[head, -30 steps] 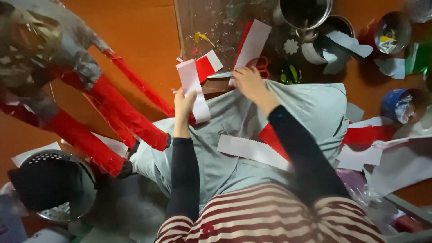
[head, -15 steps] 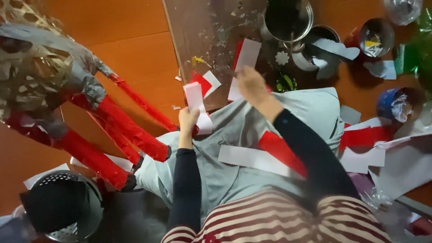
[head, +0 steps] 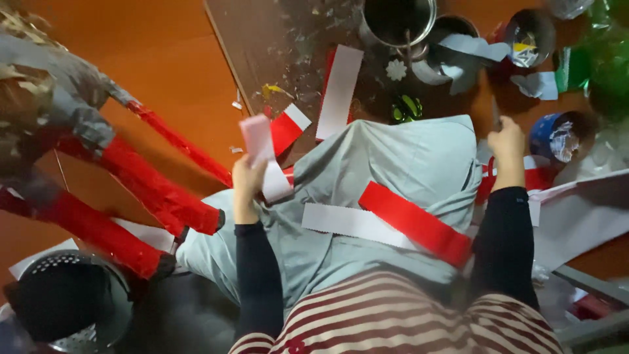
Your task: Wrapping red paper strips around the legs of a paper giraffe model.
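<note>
Far left: red-wrapped legs of a papier-mâché figure, slanting across the orange floor, above a perforated metal bin in the lower corner. Next, left hand raised and clenched on a pale paper strip, held upright over the left knee, a little blurred. Just beyond, on the dark board: a small red-and-white piece and a longer white strip. Across the grey-clad lap: a white strip touching a red strip. Farther right, right hand lifted beside the knee, fingers curled; whether grasping anything, impossible to tell. Near it, a blue tape roll; above, metal tins.
</note>
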